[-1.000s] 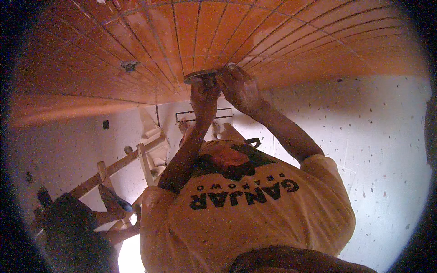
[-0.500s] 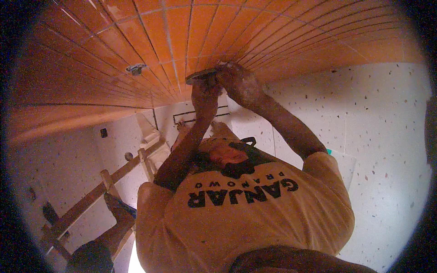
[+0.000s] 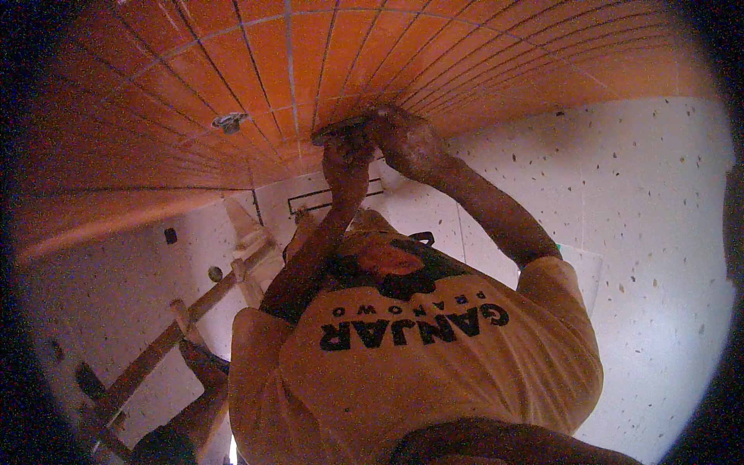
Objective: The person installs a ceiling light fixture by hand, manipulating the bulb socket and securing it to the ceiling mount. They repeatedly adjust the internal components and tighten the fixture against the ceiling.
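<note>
My left hand (image 3: 346, 153) is closed under a thin, flat, dark plate-like piece (image 3: 328, 132) and holds it close to the orange tiled wall (image 3: 353, 46). Its far edge lies near or against the tiles; the exact kind is too dark to tell. Beside it, my right hand (image 3: 411, 145) is bent with fingers curled at the piece's right end, against the wall. Pale dust or smears mark its back. What the right fingertips hold, if anything, is hidden. Dark and pale grout lines run between the tiles.
A metal fitting (image 3: 229, 122) sticks out of the wall to the left. At lower left stands a wooden ladder-like frame (image 3: 147, 356), with another person's limb (image 3: 205, 363) against it. The pale speckled floor (image 3: 535, 178) carries scattered bits and a dark-outlined rectangle (image 3: 333, 198).
Both hands stay at nearly the same spot on the wall, with only a small shift. The view has moved slightly and looks darker.
</note>
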Tool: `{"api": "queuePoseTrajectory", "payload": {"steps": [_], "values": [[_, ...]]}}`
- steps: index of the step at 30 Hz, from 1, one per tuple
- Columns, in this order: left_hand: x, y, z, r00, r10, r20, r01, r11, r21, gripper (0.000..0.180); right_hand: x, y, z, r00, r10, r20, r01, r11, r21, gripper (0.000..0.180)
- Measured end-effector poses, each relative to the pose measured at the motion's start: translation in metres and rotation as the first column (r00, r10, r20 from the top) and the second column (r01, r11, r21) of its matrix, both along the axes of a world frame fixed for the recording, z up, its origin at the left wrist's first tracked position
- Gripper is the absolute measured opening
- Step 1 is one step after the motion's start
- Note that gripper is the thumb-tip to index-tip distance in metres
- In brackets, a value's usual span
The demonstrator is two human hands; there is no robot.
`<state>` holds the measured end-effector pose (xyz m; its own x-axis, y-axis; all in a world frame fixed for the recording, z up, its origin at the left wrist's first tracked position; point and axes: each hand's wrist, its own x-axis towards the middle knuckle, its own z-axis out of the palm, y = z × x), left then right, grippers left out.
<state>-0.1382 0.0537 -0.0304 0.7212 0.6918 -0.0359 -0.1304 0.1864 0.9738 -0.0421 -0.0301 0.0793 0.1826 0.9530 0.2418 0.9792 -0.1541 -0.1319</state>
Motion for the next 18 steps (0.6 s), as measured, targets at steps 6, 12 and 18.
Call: {"api": "queuePoseTrajectory", "payload": {"steps": [6,12,18], "values": [[0.004,0.003,-0.010,0.999,-0.034,0.013,0.031,0.985,0.171,0.033,0.011,-0.005,-0.023,0.993,0.065,0.100,-0.078,0.988,0.131,0.027],[0.002,0.003,0.003,0.989,-0.039,0.144,0.050,0.996,-0.070,0.029,-0.002,0.001,-0.005,0.994,-0.030,0.107,0.025,0.999,0.041,0.027],[-0.004,0.003,-0.010,0.999,-0.041,-0.015,0.043,0.985,0.167,0.029,-0.022,0.010,-0.001,0.958,-0.287,0.024,0.287,0.958,-0.012,0.023]]}}
